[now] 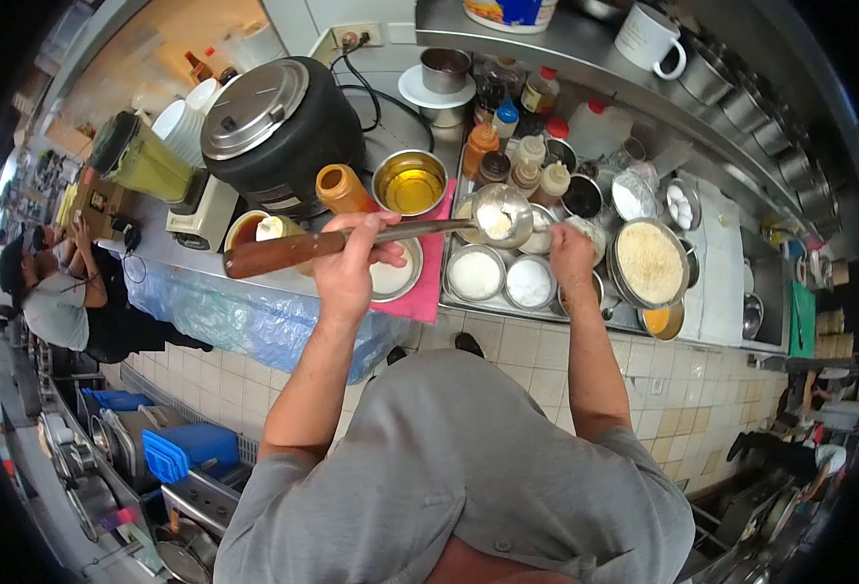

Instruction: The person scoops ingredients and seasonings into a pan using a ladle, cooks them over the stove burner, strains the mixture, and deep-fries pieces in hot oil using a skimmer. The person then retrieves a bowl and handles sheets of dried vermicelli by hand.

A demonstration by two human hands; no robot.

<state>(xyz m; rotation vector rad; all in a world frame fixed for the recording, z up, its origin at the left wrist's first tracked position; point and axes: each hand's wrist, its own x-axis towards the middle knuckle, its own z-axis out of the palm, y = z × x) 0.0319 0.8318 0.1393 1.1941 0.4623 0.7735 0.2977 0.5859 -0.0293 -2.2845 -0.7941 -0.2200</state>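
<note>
My left hand [348, 263] is wrapped round the shaft of a long ladle [279, 255] with a wooden handle. The ladle's metal bowl holds a little whitish stuff and hangs over several metal tubs on the counter. My right hand [572, 261] is closed just right of the ladle bowl, above the tubs; what its fingers hold, if anything, I cannot make out. Below the ladle bowl stand a tub of white powder [475, 273] and another white-filled tub [529, 282]. A large bowl of pale crumbs or grains [650, 261] sits right of my right hand.
Squeeze bottles [528, 156] crowd behind the tubs. A metal bowl of yellow liquid [410, 183], an orange bottle [340, 185], a black cooker [298, 136] and a blender [147, 161] stand left. A steel shelf [566, 58] overhangs the back. Other people [60, 282] are at far left and right.
</note>
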